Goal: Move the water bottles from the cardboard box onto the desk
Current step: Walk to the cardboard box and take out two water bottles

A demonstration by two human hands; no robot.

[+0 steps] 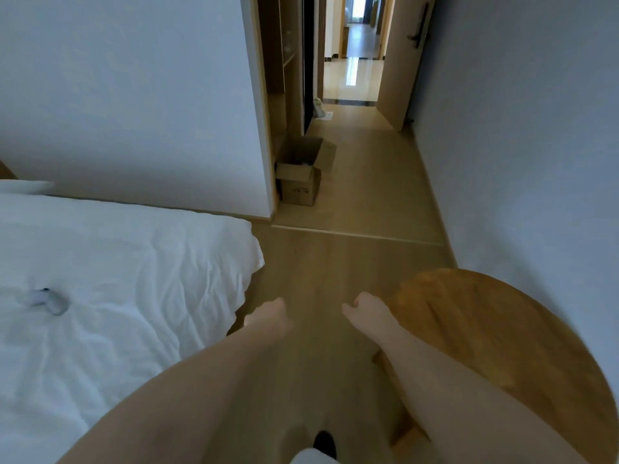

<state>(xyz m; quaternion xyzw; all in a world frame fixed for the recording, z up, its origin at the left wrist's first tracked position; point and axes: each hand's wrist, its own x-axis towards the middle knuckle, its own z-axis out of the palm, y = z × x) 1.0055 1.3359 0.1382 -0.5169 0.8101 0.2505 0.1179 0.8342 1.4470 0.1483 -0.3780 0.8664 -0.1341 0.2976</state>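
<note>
An open cardboard box (299, 182) stands on the floor against the wall corner, well ahead of me, its flaps up; something pale shows inside but I cannot make it out. A round wooden table top (495, 333) is at my lower right. My left hand (271, 318) and my right hand (363, 311) are stretched out in front of me over the floor, far from the box. Both have their fingers loosely curled and hold nothing. The right hand is at the table's left edge.
A bed (117, 279) with white sheets fills the left side, with a small pale object (47, 300) lying on it. A wood-floor passage (361, 195) runs between the wall corner and the right wall toward an open door (407, 58).
</note>
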